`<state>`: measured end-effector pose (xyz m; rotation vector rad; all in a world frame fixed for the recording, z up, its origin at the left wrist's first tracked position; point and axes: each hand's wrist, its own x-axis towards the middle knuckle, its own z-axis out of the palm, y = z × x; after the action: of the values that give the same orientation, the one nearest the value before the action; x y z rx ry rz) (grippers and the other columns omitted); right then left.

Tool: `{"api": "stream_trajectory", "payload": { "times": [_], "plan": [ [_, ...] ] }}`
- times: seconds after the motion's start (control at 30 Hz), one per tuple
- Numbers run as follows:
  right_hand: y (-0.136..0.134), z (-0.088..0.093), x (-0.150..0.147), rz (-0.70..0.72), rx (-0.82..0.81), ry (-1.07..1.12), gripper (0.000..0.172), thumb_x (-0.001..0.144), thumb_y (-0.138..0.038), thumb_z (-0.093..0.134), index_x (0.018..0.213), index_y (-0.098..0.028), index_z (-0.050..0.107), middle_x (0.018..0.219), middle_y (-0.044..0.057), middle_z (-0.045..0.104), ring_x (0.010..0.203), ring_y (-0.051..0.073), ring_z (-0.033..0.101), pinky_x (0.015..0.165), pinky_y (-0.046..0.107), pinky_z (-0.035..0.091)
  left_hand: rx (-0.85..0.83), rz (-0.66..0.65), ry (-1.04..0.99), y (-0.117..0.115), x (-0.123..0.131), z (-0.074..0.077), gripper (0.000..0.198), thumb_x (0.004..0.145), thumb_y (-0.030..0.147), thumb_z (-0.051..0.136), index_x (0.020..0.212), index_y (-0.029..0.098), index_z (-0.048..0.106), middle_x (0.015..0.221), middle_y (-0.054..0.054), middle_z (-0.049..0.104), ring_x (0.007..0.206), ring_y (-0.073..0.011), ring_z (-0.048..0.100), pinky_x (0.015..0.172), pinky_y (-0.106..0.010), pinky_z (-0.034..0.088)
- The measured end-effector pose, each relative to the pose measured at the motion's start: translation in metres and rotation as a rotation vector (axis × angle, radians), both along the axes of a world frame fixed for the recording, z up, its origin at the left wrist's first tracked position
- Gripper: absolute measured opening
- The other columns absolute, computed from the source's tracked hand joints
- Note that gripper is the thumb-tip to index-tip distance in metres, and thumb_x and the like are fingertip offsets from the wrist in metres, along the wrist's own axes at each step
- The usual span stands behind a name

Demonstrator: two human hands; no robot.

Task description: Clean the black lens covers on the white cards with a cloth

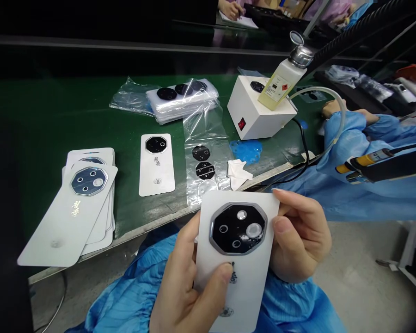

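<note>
A white phone back cover (pixel 246 286) with a black octagonal camera plate (pixel 238 229) is held up in front of me, just off the bench's near edge. My left hand (pixel 190 286) grips its left side, thumb lying across the printed characters below the plate. At the upper right edge, my right hand (pixel 298 236) pinches the same cover between thumb and fingers. Another white cover (pixel 156 171) lies flat on the green bench. To the left is a fanned stack of white covers (pixel 69 217) with octagonal camera plates.
Round black stickers (pixel 205 170) lie on clear film (pixel 201 134). Behind are bagged sheets (pixel 183 101), a white box (pixel 253 106) with a red switch, and a dispenser bottle (pixel 280 85). A crumpled white cloth (pixel 238 173) sits near the edge. A co-worker's blue sleeve (pixel 353 129) is at right.
</note>
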<state>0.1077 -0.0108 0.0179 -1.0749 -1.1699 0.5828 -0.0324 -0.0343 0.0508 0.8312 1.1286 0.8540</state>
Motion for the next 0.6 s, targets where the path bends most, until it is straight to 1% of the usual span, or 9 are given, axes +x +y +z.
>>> {"api": "stream_trajectory", "payload": {
  "times": [0.07,0.13,0.2,0.27,0.33,0.4,0.43,0.53,0.6],
  "plan": [
    [-0.001,0.000,-0.002,0.007,0.000,0.002,0.024,0.084,-0.026,0.055,0.108,-0.028,0.061,0.060,-0.003,0.049,0.045,0.009,0.042,0.037,0.022,0.035,-0.056,0.023,-0.069,0.001,-0.001,-0.007,0.064,0.078,0.034,0.063,0.136,0.029,0.035,0.125,-0.001,0.060,0.121,-0.0255,0.050,0.093,-0.028,0.048],
    [0.001,-0.002,-0.004,0.021,0.001,0.018,0.024,0.085,-0.025,0.054,0.108,-0.028,0.060,0.060,-0.003,0.048,0.045,0.008,0.041,0.036,0.021,0.032,-0.116,0.022,-0.134,0.005,-0.003,-0.015,0.068,0.072,0.040,0.068,0.132,0.029,0.039,0.118,-0.002,0.064,0.111,-0.0268,0.058,0.082,-0.027,0.053],
    [0.008,-0.008,-0.002,0.061,-0.013,0.030,0.025,0.086,-0.026,0.053,0.110,-0.026,0.059,0.059,-0.004,0.047,0.044,0.007,0.039,0.036,0.021,0.030,-0.123,0.012,-0.153,0.012,-0.006,-0.023,0.065,0.069,0.038,0.070,0.127,0.029,0.043,0.111,-0.001,0.067,0.097,-0.0260,0.064,0.070,-0.026,0.055],
    [0.020,-0.017,0.006,0.085,-0.048,0.002,0.025,0.087,-0.027,0.050,0.112,-0.025,0.056,0.061,-0.004,0.049,0.045,0.007,0.040,0.039,0.021,0.033,-0.058,0.064,-0.124,0.022,-0.011,-0.032,0.058,0.070,0.033,0.070,0.123,0.028,0.046,0.109,-0.002,0.067,0.091,-0.0249,0.065,0.066,-0.026,0.055],
    [0.037,-0.030,0.019,0.024,-0.111,-0.141,0.025,0.090,-0.028,0.045,0.113,-0.024,0.053,0.065,-0.004,0.051,0.048,0.008,0.044,0.045,0.022,0.039,0.028,0.182,-0.074,0.033,-0.018,-0.039,0.053,0.071,0.028,0.068,0.120,0.027,0.047,0.108,-0.002,0.066,0.091,-0.0230,0.064,0.067,-0.026,0.055],
    [0.056,-0.042,0.033,-0.090,-0.200,-0.409,0.022,0.091,-0.029,0.041,0.109,-0.022,0.051,0.070,-0.002,0.052,0.056,0.009,0.049,0.051,0.024,0.043,0.092,0.296,-0.049,0.041,-0.024,-0.044,0.051,0.072,0.025,0.068,0.118,0.028,0.048,0.102,0.000,0.067,0.085,-0.0198,0.065,0.062,-0.023,0.054],
    [0.065,-0.047,0.040,-0.102,-0.226,-0.497,0.020,0.089,-0.028,0.043,0.104,-0.021,0.054,0.074,-0.001,0.053,0.061,0.011,0.051,0.056,0.025,0.044,0.110,0.332,-0.048,0.043,-0.027,-0.046,0.050,0.072,0.024,0.068,0.117,0.029,0.049,0.099,0.000,0.067,0.081,-0.0182,0.065,0.058,-0.021,0.054],
    [0.087,-0.058,0.052,-0.109,-0.270,-0.690,0.013,0.083,-0.026,0.050,0.085,-0.019,0.061,0.082,0.003,0.055,0.076,0.016,0.052,0.072,0.033,0.045,0.123,0.362,-0.058,0.045,-0.031,-0.047,0.044,0.071,0.023,0.069,0.111,0.030,0.051,0.092,0.002,0.067,0.072,-0.0158,0.064,0.051,-0.019,0.052],
    [0.097,-0.062,0.055,-0.148,-0.303,-0.792,0.012,0.080,-0.026,0.053,0.081,-0.018,0.062,0.086,0.006,0.054,0.084,0.021,0.050,0.081,0.039,0.041,0.113,0.360,-0.053,0.044,-0.031,-0.046,0.041,0.072,0.023,0.068,0.108,0.031,0.051,0.089,0.003,0.066,0.070,-0.0154,0.064,0.052,-0.020,0.052]
  ]
}}
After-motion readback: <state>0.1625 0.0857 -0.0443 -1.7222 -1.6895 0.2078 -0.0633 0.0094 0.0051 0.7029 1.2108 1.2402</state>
